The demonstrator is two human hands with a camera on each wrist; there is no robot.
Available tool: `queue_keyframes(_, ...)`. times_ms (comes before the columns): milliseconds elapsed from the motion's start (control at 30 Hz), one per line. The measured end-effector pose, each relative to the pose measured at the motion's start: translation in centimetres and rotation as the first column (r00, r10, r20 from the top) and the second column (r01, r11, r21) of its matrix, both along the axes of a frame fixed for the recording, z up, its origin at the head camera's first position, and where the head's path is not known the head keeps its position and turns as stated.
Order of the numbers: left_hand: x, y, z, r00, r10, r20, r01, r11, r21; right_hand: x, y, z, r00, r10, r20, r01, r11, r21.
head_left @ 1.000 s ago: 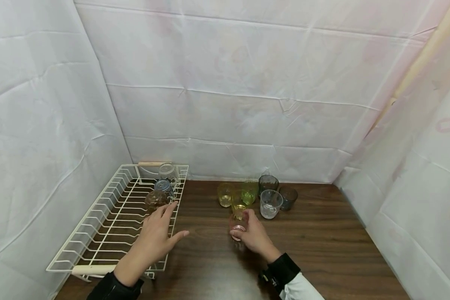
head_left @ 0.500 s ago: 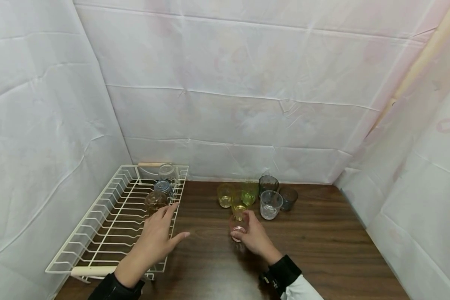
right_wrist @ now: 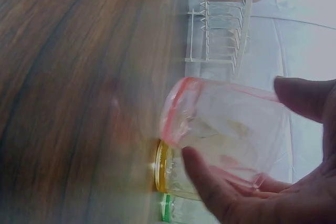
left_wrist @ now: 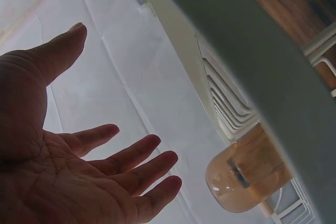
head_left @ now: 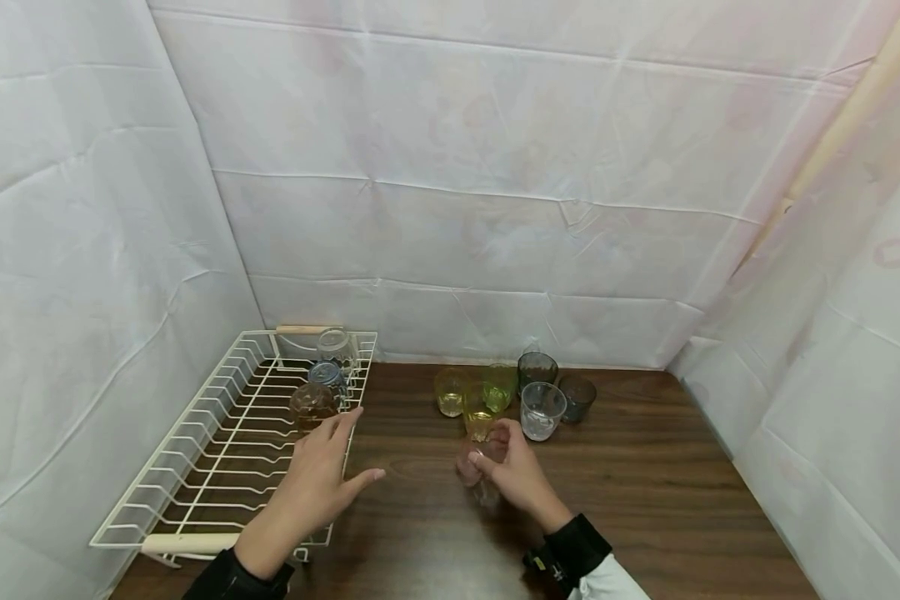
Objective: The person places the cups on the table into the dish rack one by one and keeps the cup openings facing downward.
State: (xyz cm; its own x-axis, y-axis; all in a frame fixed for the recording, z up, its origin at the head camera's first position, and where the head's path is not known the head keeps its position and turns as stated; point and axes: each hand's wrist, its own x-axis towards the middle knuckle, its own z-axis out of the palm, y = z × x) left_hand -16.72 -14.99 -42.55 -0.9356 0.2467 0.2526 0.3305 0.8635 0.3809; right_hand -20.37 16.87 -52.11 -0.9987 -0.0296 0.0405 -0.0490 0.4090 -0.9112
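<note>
My right hand (head_left: pixel 523 473) holds a pink-tinted clear glass (right_wrist: pixel 226 124) between thumb and fingers. The glass tilts slightly, its base low over the wooden table, close to a yellow glass (head_left: pixel 478 417) behind it. My left hand (head_left: pixel 317 471) hovers over the right edge of a white wire dish rack (head_left: pixel 138 500), fingers spread and thumb out, holding nothing. Just beyond its fingertips in the head view, a brown glass (head_left: pixel 311 402) stands upside down in the rack; the left wrist view also shows this brown glass (left_wrist: pixel 247 177).
Behind the brown glass, a blue glass (head_left: pixel 327 375) and a clear glass (head_left: pixel 335 343) stand in the rack. On the table are another yellow glass (head_left: pixel 450 392), a green glass (head_left: pixel 498 388), a clear tumbler (head_left: pixel 542 408) and dark glasses (head_left: pixel 576 398). White sheets (head_left: pixel 450 233) surround the table.
My right hand has turned at the wrist, tipping the pink glass and raising it a little from where it stood upright. My left hand has shifted only slightly to the right.
</note>
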Motion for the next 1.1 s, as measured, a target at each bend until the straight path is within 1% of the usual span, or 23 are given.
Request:
queue_keyframes(167, 0.1, 0.4, -0.1, 1.000, -0.005, 0.002, 0.005, 1.000, 0.005, 0.1, 0.0, 0.2, 1.000, -0.013, -0.026, 0.012, 0.999, -0.031)
queue_keyframes(267, 0.2, 0.7, -0.3, 1.000, -0.009, 0.009, 0.009, 1.000, 0.008, 0.2, -0.1, 0.4, 0.999, -0.034, -0.037, 0.031, 0.997, -0.073)
queue_keyframes(333, 0.2, 1.0, -0.5, 1.000, -0.015, 0.013, 0.015, 1.000, 0.014, 0.3, -0.2, 0.6, 0.998, -0.039, -0.044, 0.033, 0.990, -0.138)
queue_keyframes(400, 0.3, 1.3, -0.6, 1.000, -0.021, 0.017, 0.021, 1.000, 0.018, 0.5, -0.4, 0.7, 0.998, -0.044, -0.040, 0.035, 0.977, -0.210)
queue_keyframes(500, 0.4, 1.9, -0.6, 0.999, -0.034, 0.015, 0.034, 0.999, 0.031, 0.7, -0.6, 1.1, 0.999, -0.043, -0.030, 0.032, 0.947, -0.320)
queue_keyframes(567, 0.4, 2.3, -0.6, 0.999, -0.045, 0.013, 0.045, 0.998, 0.042, 0.8, -0.8, 1.3, 0.999, -0.048, -0.022, 0.037, 0.932, -0.361)
queue_keyframes(600, 0.5, 2.5, -0.5, 0.999, -0.051, 0.014, 0.050, 0.998, 0.048, 0.9, -0.8, 1.4, 0.999, -0.046, -0.009, 0.039, 0.919, -0.392)
queue_keyframes(733, 0.4, 3.3, -0.4, 0.997, -0.078, 0.008, 0.077, 0.995, 0.071, 1.0, -1.0, 1.9, 0.999, -0.010, 0.041, 0.030, 0.850, -0.526)
queue_keyframes(800, 0.4, 3.7, -0.3, 0.996, -0.093, -0.002, 0.093, 0.992, 0.083, 1.1, -1.0, 2.2, 0.998, 0.019, 0.064, 0.023, 0.804, -0.595)
queue_keyframes(867, 0.4, 4.1, -0.2, 0.994, -0.105, -0.007, 0.105, 0.990, 0.095, 1.3, -1.1, 2.4, 0.997, 0.046, 0.067, 0.006, 0.776, -0.631)
queue_keyframes(933, 0.4, 4.5, -0.1, 0.993, -0.119, -0.006, 0.119, 0.987, 0.110, 1.4, -1.1, 2.6, 0.996, 0.064, 0.063, -0.008, 0.759, -0.651)
queue_keyframes(1100, 0.6, 5.5, -0.1, 0.989, -0.146, 0.010, 0.143, 0.980, 0.137, 1.8, -1.4, 3.1, 0.993, 0.086, 0.075, -0.010, 0.722, -0.692)
